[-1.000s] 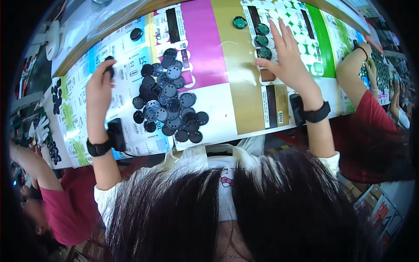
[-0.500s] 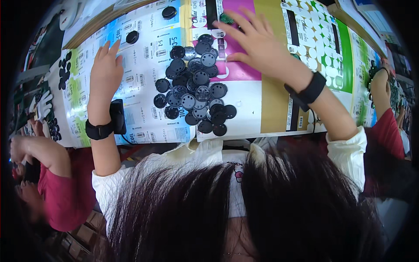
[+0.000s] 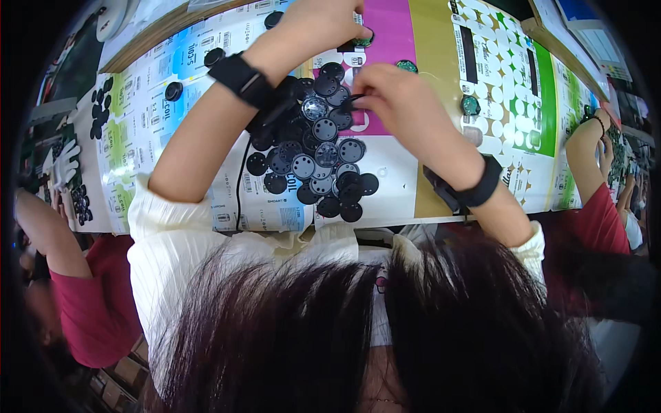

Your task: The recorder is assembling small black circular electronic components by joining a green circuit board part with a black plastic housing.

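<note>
My left hand (image 3: 320, 27) reaches across to the top middle, its fingers partly cut off by the picture's edge. Its thumb rests at a small round piece with a green face (image 3: 362, 41), apart from the finger that shows. My right hand (image 3: 403, 100) pinches a thin black disc (image 3: 355, 101) at the right side of a pile of black discs (image 3: 326, 129) with small holes. My left forearm and its black wristband (image 3: 241, 79) cover part of that pile. Two more green-faced round pieces (image 3: 407, 66) (image 3: 471, 104) lie to the right.
Thicker round black pieces (image 3: 173, 91) (image 3: 214, 57) (image 3: 273, 19) lie at the left. Printed sheets (image 3: 385, 172) cover the table. A wooden edge (image 3: 148, 41) borders its far left. Co-workers sit on both sides; one's hand (image 3: 585, 144) works at the right.
My left hand has swung from the left side across to the top middle, uncovering a thick black piece. My right hand has drawn nearer and closed on a black disc.
</note>
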`<action>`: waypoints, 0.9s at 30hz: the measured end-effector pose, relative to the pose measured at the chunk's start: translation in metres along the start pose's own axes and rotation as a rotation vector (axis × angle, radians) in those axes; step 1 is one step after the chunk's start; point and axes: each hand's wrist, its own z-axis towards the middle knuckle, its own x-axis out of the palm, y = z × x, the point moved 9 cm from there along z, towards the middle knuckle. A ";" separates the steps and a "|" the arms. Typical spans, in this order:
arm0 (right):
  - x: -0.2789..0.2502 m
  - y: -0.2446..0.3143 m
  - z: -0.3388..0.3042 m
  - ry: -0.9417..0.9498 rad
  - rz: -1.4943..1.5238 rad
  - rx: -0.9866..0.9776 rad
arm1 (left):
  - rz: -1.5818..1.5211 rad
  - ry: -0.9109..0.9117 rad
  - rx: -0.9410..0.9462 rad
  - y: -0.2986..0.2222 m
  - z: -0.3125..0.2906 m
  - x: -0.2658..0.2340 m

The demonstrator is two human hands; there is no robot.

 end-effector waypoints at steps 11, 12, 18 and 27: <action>-0.093 -0.025 -0.061 -0.466 0.533 0.316 | -0.684 0.292 -0.026 -0.033 -0.019 0.018; -0.095 -0.026 -0.063 -0.478 0.502 0.308 | -0.866 0.375 -0.083 -0.046 -0.030 0.019; -0.085 -0.010 -0.050 -0.448 0.582 0.286 | -1.412 0.256 -0.158 -0.072 -0.082 0.014; -0.096 0.046 -0.041 -0.428 -0.182 0.062 | -1.320 -0.113 0.053 -0.076 -0.093 0.000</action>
